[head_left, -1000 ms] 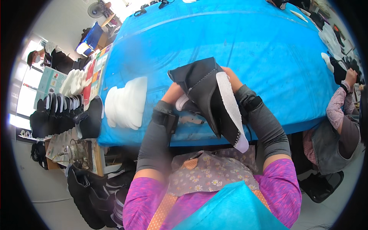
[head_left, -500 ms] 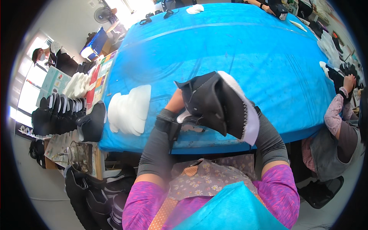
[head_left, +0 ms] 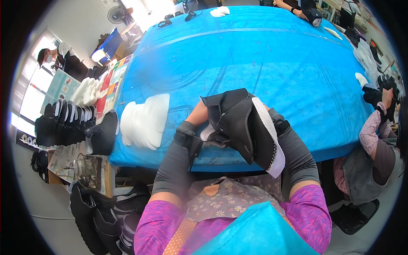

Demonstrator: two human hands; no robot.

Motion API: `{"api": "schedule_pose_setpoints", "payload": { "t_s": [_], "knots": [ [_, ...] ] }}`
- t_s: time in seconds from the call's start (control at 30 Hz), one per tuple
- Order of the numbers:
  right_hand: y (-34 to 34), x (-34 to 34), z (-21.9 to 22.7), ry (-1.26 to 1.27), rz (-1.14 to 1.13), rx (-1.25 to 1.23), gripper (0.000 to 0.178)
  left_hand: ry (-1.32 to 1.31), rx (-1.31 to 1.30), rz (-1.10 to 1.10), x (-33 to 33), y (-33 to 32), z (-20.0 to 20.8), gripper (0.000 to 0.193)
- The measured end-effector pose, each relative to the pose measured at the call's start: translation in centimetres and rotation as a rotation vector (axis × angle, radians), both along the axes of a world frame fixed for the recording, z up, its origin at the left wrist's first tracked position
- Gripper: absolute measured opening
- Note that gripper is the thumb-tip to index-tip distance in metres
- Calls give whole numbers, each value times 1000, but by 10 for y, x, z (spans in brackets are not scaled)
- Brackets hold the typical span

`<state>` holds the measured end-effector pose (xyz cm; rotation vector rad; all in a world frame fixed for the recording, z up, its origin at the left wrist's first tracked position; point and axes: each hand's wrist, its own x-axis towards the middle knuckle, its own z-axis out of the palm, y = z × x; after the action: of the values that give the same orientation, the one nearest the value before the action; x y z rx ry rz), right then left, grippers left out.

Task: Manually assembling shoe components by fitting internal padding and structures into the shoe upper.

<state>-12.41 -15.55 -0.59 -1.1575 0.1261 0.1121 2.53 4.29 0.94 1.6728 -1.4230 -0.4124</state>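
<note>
A black shoe upper [head_left: 236,123] with a white inner edge and a zigzag-stitched rim is held up above the near edge of the table. My left hand [head_left: 198,114] grips it from the left side, with most of the fingers hidden by the dark fabric. On the far right side, my right hand [head_left: 267,108] reaches behind the upper; only a sliver of it shows, and its fingers are hidden. The white strip hangs down the right side towards my right forearm. A stack of white insoles [head_left: 146,121] lies left of my left hand.
A blue-covered table [head_left: 255,55] spreads out ahead. At its left stand a black shoe upper [head_left: 102,134] and a row of more uppers [head_left: 63,125]. A metal sewing-machine-like device [head_left: 87,172] sits below them. A co-worker [head_left: 374,131] handles black pieces at the right.
The black shoe upper has turned and tilted, its white edge now slanting further down to the right. My hands have shifted slightly with it.
</note>
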Motion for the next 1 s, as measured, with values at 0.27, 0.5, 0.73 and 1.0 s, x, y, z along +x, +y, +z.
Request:
{"api": "schedule_pose_setpoints", "payload": {
  "t_s": [0.27, 0.5, 0.73, 1.0],
  "knots": [
    [3, -6, 13, -140, 16, -270, 22, 65, -34, -7, 2, -2, -6, 31],
    [8, -8, 19, -203, 2, -357, 20, -13, -18, -6, 8, -1, -13, 32],
    [7, -9, 18, -197, 15, -394, 18, 97, -16, -11, 6, -1, -12, 33],
    [6, -7, 17, -180, 20, -344, 19, 65, -17, -5, 6, -1, -10, 34]
  ]
}}
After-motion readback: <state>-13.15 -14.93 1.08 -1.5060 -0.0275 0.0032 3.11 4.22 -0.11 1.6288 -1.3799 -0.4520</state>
